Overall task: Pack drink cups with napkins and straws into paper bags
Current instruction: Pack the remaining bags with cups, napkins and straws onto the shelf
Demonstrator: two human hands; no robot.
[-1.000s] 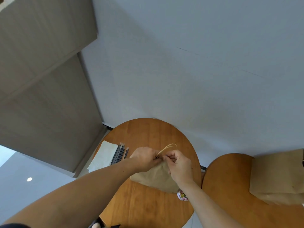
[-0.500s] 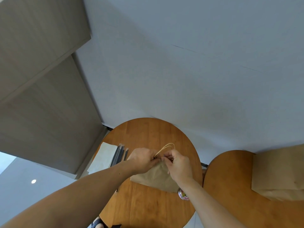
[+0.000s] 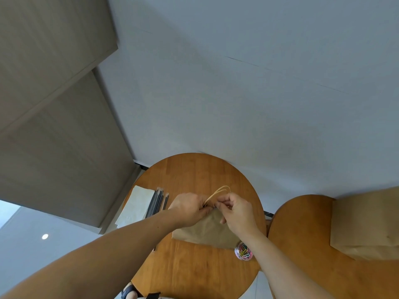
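Bag [image 3: 205, 231] sits mid-table [image 3: 194, 173], its handles [image 3: 218, 192] looping up behind the hands. Left hand [image 3: 190, 209] and right hand [image 3: 237, 212] both pinch the bag's top edge, fingers curled. Napkins [image 3: 138, 206] and straws [image 3: 156, 202] lie left of it. Clip tub [image 3: 243, 253] stands beside the right wrist.

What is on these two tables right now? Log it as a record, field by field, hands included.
left hand: pinches the top edge of the paper bag
right hand: pinches the same top edge
handles: pale loops sticking out between the two hands
left round table: holds the paper bag
napkins: stacked at that table's left edge
straws: dark, wrapped, lying beside the napkins
paper clip tub: at the bag's right corner, by the right forearm
second paper bag: on the right round table
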